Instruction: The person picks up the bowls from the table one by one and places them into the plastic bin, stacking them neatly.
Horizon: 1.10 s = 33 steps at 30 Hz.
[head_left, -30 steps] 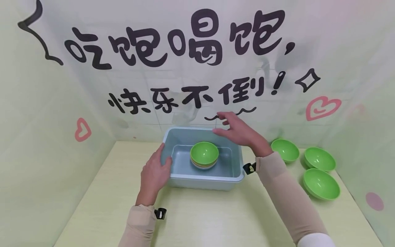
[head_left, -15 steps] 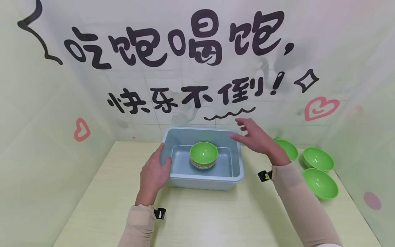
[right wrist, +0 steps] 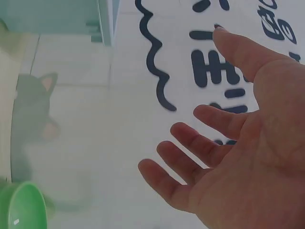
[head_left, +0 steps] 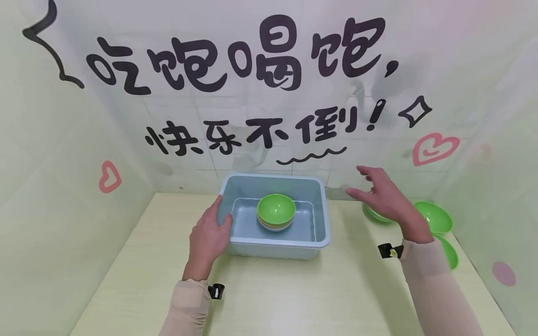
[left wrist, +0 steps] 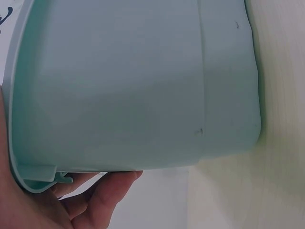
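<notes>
A light blue plastic basin (head_left: pixel 277 243) stands on the table, a small stack of bowls (head_left: pixel 276 208) with a green one on top inside it. My left hand (head_left: pixel 210 234) holds the basin's left rim, thumb over the inner side. Its fingers (left wrist: pixel 107 195) curl against the outer wall in the left wrist view. Right of the basin, my right hand (head_left: pixel 384 193) is raised with fingers spread, holding nothing. It partly hides a green bowl (head_left: pixel 374 214) below it; the right wrist view shows a green bowl (right wrist: pixel 26 210) at bottom left.
Two more green bowls, a rear one (head_left: pixel 437 217) and a nearer one (head_left: pixel 450 254), sit at the table's right side, partly behind my right arm. A printed backdrop (head_left: pixel 252 161) rises behind the pale table (head_left: pixel 269 298), with side walls left and right.
My right hand has moved right from above the basin's back right corner to over the green bowls. My left hand stays on the rim; the basin and its stack keep their place.
</notes>
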Available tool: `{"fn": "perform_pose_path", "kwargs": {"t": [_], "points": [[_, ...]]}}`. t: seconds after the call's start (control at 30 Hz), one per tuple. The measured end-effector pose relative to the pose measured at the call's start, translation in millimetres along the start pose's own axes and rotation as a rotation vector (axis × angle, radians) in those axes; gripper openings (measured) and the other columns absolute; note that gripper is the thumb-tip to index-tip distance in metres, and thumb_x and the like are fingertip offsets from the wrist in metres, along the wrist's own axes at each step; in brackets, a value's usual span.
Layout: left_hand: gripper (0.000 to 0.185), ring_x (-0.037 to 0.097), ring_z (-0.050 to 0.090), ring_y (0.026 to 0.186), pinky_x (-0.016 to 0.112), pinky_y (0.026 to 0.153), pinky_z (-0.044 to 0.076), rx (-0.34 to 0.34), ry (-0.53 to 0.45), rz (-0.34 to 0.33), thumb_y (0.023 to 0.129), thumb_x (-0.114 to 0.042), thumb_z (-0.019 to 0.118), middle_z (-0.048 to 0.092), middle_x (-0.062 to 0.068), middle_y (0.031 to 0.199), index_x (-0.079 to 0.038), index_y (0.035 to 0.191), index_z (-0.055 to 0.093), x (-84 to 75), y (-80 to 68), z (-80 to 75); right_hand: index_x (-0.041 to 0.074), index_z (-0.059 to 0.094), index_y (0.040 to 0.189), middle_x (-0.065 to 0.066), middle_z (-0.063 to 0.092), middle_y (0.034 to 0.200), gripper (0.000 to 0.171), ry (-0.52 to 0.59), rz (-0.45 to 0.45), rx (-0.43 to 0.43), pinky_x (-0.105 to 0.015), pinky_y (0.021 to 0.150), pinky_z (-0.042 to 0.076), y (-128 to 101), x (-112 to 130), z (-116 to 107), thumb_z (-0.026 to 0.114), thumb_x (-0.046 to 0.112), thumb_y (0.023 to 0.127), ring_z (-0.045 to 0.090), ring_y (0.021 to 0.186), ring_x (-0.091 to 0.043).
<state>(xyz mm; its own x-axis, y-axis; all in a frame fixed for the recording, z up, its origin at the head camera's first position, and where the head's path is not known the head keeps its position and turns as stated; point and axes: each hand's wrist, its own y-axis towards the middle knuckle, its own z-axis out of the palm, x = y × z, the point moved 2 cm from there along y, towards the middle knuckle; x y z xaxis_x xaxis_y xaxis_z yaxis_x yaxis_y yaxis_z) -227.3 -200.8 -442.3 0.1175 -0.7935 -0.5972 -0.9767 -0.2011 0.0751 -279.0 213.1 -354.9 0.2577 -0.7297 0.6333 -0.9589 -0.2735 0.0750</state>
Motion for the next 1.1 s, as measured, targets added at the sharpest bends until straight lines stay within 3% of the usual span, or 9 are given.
{"fn": "perform_pose_path", "kwargs": {"t": [0.23,0.7,1.1], "points": [[0.064,0.048,0.052,0.136,0.068,0.097,0.048,0.011,0.004,-0.002,0.103,-0.043,0.040,0.047,0.017,0.158,-0.021,0.162,0.029,0.6,-0.4,3.2,-0.005,0.028,0.157,-0.033,0.032,0.156,0.089,-0.074,0.097,-0.059,-0.067,0.113,0.030,-22.7,-27.0,-13.9,0.069,0.044,0.095,0.027,0.144,-0.051],[0.064,0.049,0.052,0.136,0.069,0.096,0.048,0.021,0.003,-0.010,0.104,-0.043,0.038,0.045,0.016,0.159,-0.022,0.163,0.027,1.1,0.0,-0.3,-0.008,0.023,0.157,-0.045,0.024,0.150,0.103,-0.152,0.263,-0.068,-0.075,0.099,0.034,-68.2,-89.6,-16.6,0.069,0.056,0.091,0.026,0.134,-0.062],[0.064,0.049,0.050,0.138,0.069,0.098,0.046,0.018,-0.001,-0.004,0.104,-0.041,0.041,0.045,0.017,0.159,-0.021,0.163,0.028,0.9,1.3,1.0,-0.012,0.021,0.155,-0.052,0.018,0.148,0.109,-0.173,0.425,-0.064,-0.077,0.089,0.034,-97.7,-126.5,-11.9,0.068,0.061,0.089,0.022,0.126,-0.071]]}}
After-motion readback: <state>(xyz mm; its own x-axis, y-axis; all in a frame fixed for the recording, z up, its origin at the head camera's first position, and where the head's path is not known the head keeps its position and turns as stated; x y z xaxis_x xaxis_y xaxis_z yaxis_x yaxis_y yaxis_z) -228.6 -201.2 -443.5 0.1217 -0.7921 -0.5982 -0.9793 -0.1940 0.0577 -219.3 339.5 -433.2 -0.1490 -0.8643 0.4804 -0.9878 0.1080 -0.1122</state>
